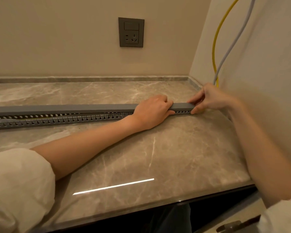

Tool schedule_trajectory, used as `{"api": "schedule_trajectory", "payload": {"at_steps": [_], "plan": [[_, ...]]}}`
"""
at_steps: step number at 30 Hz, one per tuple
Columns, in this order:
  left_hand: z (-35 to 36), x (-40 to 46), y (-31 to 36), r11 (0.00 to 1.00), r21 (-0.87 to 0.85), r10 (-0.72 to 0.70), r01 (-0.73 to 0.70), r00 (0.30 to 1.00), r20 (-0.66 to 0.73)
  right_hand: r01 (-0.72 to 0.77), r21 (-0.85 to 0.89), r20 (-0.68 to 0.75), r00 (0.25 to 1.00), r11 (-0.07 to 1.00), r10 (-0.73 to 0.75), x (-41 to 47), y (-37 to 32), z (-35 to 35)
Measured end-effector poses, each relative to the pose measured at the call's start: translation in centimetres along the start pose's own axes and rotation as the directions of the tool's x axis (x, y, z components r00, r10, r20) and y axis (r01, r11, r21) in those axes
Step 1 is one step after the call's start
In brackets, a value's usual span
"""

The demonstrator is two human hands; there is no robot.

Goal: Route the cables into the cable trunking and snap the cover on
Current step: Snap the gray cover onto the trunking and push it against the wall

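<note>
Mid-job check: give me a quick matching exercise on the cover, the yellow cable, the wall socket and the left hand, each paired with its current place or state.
Things:
1. cover
2. yellow cable
3. wall socket
4. left hand

Places or states:
A. hangs down along the right wall
B. on the back wall, nothing plugged in
C. clasped over the trunking near its right end
D. seated at the right end, lifted off toward the left

Pairs: 1-D, 2-A, 3-B, 4-C
</note>
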State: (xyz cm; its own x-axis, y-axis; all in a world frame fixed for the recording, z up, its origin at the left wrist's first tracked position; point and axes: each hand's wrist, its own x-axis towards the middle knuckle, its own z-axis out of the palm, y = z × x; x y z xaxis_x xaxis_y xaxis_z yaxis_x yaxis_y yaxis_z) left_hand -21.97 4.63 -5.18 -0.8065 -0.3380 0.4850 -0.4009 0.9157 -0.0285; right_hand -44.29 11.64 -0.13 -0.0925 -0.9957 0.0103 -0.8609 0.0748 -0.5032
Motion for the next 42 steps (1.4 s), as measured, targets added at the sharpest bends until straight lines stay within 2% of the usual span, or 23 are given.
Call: {"api": "schedule_trajectory", "payload": {"at_steps": [8,13,16,20,24,28,31,35,38,42], "plan": [[0.1,-0.1,0.0,1.0,-0.009,-0.006,0.005,1.0,-0.025,0.037,0.014,-0.019,0.999,0.999,-0.037,0.1,0.9,0.2],[0.4,0.6,-0.1,1.0,0.023,-0.015,0.015,1.0,0.02,0.024,0.058,0.029,0.999,0.998,-0.025,0.4,1.1,0.1],[0.9,1.0,0.2,0.997,0.075,-0.029,0.028,0.999,0.013,0.021,0.09,0.039,0.999,0.996,-0.025,0.1,1.1,0.1],[1.0,1.1,0.4,0.997,0.054,-0.047,0.047,0.999,-0.003,-0.018,0.129,0.057,0.998,0.991,0.011,-0.5,0.9,0.2],[1.1,1.3,0.6,0.995,0.029,-0.092,0.091,0.996,0.021,-0.118,0.171,-0.04,0.991,0.978,0.127,0.8,-0.6,1.0],[1.0,1.2,0.8,0.993,0.052,-0.103,0.104,0.994,-0.028,-0.12,0.003,-0.156,0.981,0.993,0.119,2.4,-2.0,3.0],[0.8,1.0,1.1,0.991,0.114,-0.06,0.069,0.995,-0.082,-0.112,-0.047,-0.181,0.978,0.993,0.102,2.7,-1.9,3.5],[0.4,0.9,1.3,0.976,0.218,0.024,0.008,0.989,-0.148,-0.107,-0.024,-0.188,0.977,0.994,0.101,2.8,-2.0,4.0],[0.4,0.9,1.2,0.973,0.231,0.033,0.003,0.988,-0.151,-0.107,0.057,-0.203,0.972,0.993,0.117,2.7,-2.2,4.6],[0.5,0.8,1.1,0.977,0.212,0.024,0.009,0.988,-0.151,-0.067,0.058,-0.25,0.965,0.996,0.08,2.5,-2.1,5.1]]}}
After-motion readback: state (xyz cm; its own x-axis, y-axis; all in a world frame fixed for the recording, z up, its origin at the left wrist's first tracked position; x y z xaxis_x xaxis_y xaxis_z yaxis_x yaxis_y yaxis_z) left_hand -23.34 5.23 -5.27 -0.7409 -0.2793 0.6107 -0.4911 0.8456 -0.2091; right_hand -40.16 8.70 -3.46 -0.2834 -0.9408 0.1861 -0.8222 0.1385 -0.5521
